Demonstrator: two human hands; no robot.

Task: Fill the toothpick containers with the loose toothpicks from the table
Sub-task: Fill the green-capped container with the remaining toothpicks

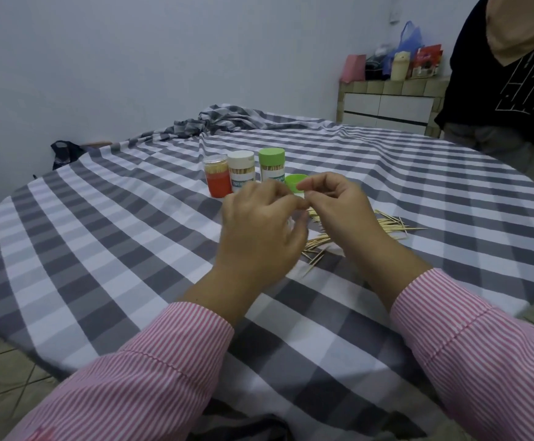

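Both hands, left hand (260, 230) and right hand (338, 208), pinch toothpicks (386, 226) with curled fingers; a loose grip could scatter them across the tablecloth (132, 233).

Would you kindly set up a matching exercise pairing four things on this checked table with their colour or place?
Things:
1. Leftmost container
2. Middle container
3. Rightmost standing container
4. Loose toothpicks

Descriptions:
A. Green cap on top
B. Spread on the cloth, right of the hands
C. Clear lid and red-orange label
D. White cap on top

Pairs: 1-C, 2-D, 3-A, 4-B
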